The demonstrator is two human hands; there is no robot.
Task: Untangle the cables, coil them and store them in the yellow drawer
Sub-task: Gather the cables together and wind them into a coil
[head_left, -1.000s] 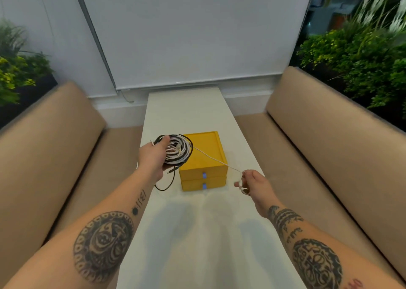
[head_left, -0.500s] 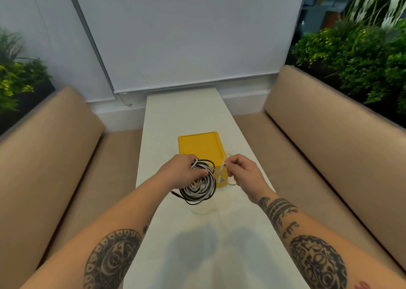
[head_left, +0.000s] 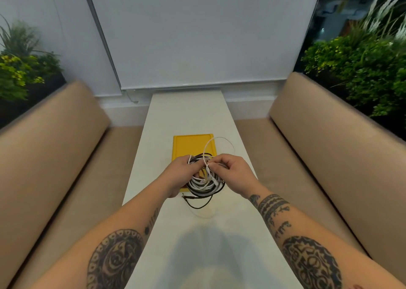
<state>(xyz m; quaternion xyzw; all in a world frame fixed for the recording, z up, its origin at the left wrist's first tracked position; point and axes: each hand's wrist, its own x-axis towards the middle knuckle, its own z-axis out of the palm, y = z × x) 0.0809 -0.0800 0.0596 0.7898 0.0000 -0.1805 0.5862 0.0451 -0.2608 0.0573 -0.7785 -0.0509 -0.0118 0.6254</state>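
A second ago the right hand (head_left: 230, 170) had pulled one white cable (head_left: 220, 137) far out toward 4 o'clock. Now both hands have come together at the 6 o'clock edge of the yellow drawer (head_left: 189, 146). The left hand (head_left: 180, 174) grips the bundle of cables (head_left: 203, 186) — black and white, mixed up. The right hand pinches the white cable, which loops toward 12 o'clock. I think it is being wound on — putting away comes later.

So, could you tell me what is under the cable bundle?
The yellow box and the table; a black loop hangs below the bundle. The bundle, left hand and right hand hide the drawer fronts.
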